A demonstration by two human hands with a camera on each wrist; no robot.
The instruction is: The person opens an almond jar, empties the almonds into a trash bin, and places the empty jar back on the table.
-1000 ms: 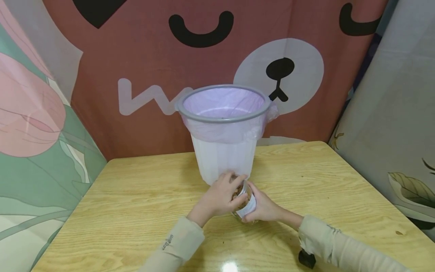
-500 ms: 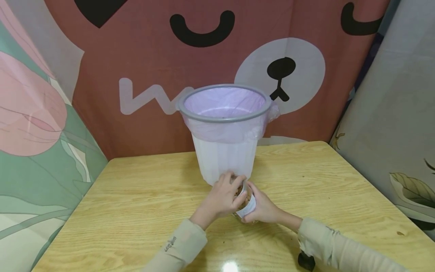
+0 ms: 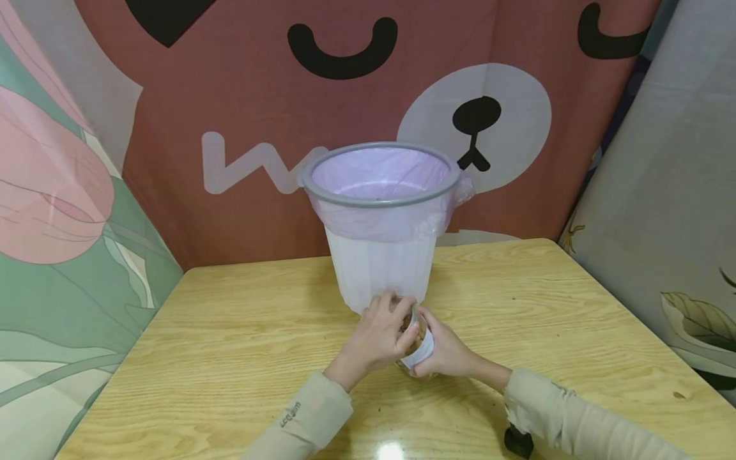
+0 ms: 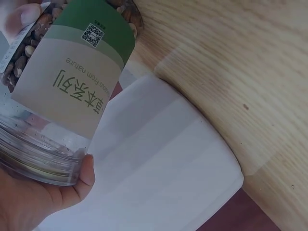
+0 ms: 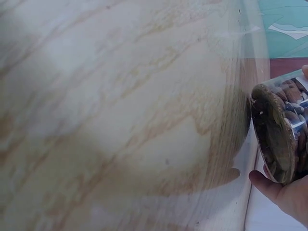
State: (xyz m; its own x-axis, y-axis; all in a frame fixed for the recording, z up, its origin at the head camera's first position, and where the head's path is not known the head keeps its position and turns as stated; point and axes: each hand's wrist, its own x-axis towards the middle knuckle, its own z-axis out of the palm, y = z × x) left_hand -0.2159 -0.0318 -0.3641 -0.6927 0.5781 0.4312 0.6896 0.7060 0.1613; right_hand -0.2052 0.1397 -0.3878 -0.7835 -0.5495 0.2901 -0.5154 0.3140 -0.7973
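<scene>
A clear jar [image 4: 72,82] of brown and pale nut-like or pebble-like pieces is held between both hands, tilted close over the table. It carries a green-and-white label with a QR code. My left hand [image 3: 376,335] curls its fingers round the clear screw lid [image 4: 41,161]. Lower on the jar, my right hand [image 3: 451,350] grips the body, its thumb on the near side in the head view. In the right wrist view the round base [image 5: 274,134] shows, with the right fingers beneath it. The left hand hides most of the lid in the head view.
Just behind the hands stands a white bin [image 3: 379,262] with a grey rim and a pinkish-purple liner. The wooden table [image 3: 230,345] has a shiny top. A small black object [image 3: 519,441] shows by the right sleeve. Printed cloths [image 3: 259,83] hang around the table.
My left wrist and sleeve have shifted slightly to the right and toward the camera, while its fingers stay on the lid. The right hand and jar hardly move.
</scene>
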